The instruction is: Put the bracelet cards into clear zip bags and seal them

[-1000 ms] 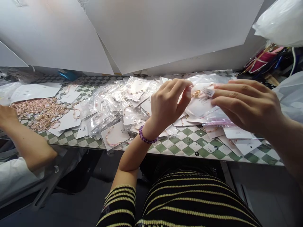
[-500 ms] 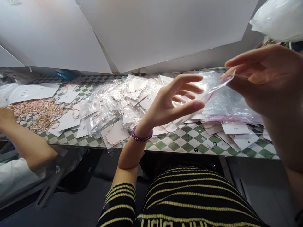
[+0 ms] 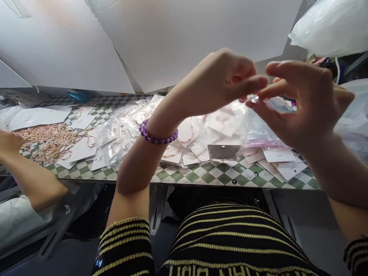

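My left hand, with a purple bead bracelet at its wrist, is closed, fingers curled and thumb stretched toward my right hand. My right thumb and a finger pinch together close by. A small clear plastic bag shows at the fingertips of both hands, mostly hidden by them. Beneath lie white cards with bead bracelets, many inside clear bags. A grey-looking card lies near the table edge. Clear bags with pink zip strips are stacked under my right hand.
On the checkered table, a heap of pinkish bead bracelets lies at the left, beside a co-worker's arm. White boards lean along the back. A white plastic bundle sits at upper right.
My left hand has moved up and right and closed from an open reach, meeting my right hand at the bag. The grey-looking card has come into view below.
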A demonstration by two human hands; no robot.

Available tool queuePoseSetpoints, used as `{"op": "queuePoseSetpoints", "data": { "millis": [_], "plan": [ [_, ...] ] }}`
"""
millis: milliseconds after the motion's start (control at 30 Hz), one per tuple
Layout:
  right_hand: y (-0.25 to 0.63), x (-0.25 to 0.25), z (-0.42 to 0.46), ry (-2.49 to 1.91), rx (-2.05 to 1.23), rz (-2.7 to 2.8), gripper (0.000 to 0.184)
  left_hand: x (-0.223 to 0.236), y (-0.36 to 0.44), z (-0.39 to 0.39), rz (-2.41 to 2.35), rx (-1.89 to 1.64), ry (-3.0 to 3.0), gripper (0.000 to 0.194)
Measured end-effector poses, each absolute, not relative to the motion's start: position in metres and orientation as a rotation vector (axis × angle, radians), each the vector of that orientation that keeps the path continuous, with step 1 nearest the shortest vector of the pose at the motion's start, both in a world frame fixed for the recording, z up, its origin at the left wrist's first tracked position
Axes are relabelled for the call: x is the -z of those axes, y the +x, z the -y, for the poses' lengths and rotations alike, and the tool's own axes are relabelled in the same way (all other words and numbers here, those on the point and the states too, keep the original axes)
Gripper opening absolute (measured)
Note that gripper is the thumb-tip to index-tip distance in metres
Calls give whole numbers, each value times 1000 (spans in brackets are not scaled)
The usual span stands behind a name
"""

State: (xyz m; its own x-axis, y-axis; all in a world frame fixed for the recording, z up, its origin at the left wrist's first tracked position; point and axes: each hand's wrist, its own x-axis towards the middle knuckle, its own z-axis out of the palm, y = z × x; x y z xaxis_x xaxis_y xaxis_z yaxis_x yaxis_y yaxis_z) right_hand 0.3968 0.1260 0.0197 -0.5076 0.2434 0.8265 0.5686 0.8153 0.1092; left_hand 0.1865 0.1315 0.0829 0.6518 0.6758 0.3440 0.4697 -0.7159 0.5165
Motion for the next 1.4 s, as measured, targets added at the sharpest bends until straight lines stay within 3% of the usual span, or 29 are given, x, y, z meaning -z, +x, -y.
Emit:
{"op": "queuePoseSetpoints", "data": {
  "millis": [300, 433, 500, 567, 733, 800, 900, 1033, 1167, 1267, 1400],
  "plan": [
    [402, -9, -129, -670, 435, 2041, 62, -80, 200, -99, -1410, -699, 2839, 22],
    [401, -10, -127, -711, 392, 2012, 53, -75, 199, -99, -1311, -806, 2888, 36],
    [397, -13, -126, -715, 344, 1979, 44, -65, 198, -102, -1160, -1002, 2920, 48],
    [394, -16, -128, -693, 330, 1987, 36, -52, 194, -103, -924, -1232, 2886, 48],
    [397, -6, -155, -821, -4, 1949, 35, -39, 172, -98, -155, -1770, 2279, 18],
    [401, 2, -168, -836, -213, 1875, 37, -44, 156, -98, 37, -1724, 1907, 27],
    [405, 8, -179, -826, -278, 1843, 38, -48, 128, -106, -146, -1732, 1323, 55],
    [406, 9, -186, -857, -313, 1810, 41, -20, 102, -131, -409, -2161, 1393, 43],
    [403, 8, -196, -859, -401, 1823, 46, 17, 115, -166, -856, -1495, 2135, 87],
    [396, -1, -208, -918, -397, 1861, 54, 17, 136, -198, -1051, -1385, 2215, 72],
    [403, -32, -209, -885, -343, 1809, 51, -23, 146, -215, -886, -1689, 2315, 65]
  ]
}}
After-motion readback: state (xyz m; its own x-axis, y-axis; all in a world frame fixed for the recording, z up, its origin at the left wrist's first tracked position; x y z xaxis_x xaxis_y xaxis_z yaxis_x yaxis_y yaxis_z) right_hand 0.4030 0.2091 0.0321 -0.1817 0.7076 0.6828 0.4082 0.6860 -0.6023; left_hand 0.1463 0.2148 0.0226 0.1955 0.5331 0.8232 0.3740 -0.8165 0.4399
